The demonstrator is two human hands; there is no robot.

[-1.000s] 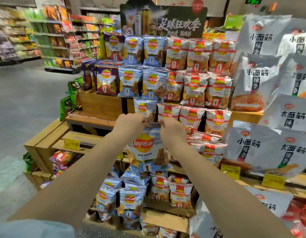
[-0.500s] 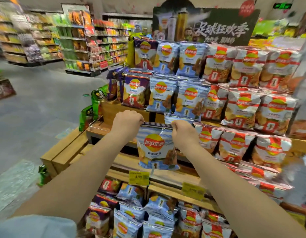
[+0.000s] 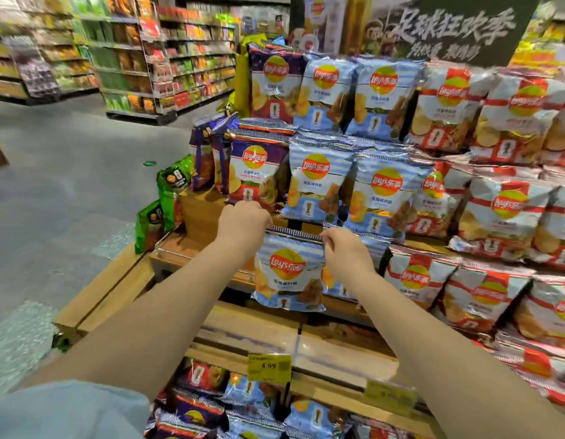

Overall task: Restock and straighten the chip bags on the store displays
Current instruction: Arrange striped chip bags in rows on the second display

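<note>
Between left hand (image 3: 243,221) and right hand (image 3: 346,251): blue chip bag (image 3: 289,274), top corners pinched.

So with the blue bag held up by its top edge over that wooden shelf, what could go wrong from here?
1. Both hands, left hand and right hand, pinch only the top seam of the blue chip bag; it hangs free and could slip or tip forward when set down.
2. The wooden shelf to its left looks bare, so nothing there would prop the bag up.
3. The next blue bag sits close behind the right hand and might get knocked.
</note>
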